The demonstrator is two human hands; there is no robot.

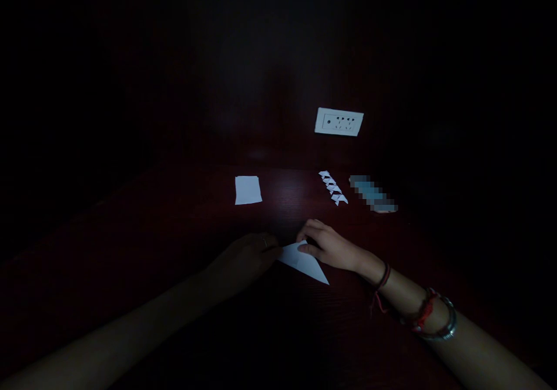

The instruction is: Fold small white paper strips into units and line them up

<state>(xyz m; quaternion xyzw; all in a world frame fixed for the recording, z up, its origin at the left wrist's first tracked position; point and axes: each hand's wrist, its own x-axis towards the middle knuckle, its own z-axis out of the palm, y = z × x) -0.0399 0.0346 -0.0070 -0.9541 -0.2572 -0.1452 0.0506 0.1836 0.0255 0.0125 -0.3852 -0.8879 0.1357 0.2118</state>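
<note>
Dim light, most of it falling mid-table. A white paper [303,262] lay low over the table [183,221], between the two hands, its visible outline roughly triangular, with one sharp corner pointing toward the person. The left hand [250,257] gripped its left end between thumb and fingers, in deep shade. The right hand [334,248] pinched the upper edge, thumb on the near face, fingers curled behind.

Step in hand, by judgement: making or firming a fold. Doing it well seemed to call for the left hand to anchor its end without dragging, while the right lined up edges and corner before any pressure went on. A crease run outward from the middle, paper flat against the wood, would likely come out sharper than one squeezed in the air. The thin sheet looked easy to skew; a light touch suited it until the edges met. Shade on the left made that corner worth checking by feel.

Beyond the hands: a squarish stack of paper [248,191] to the left, a slanting row of small folded pieces [333,188] to the right, well apart from it.
</note>
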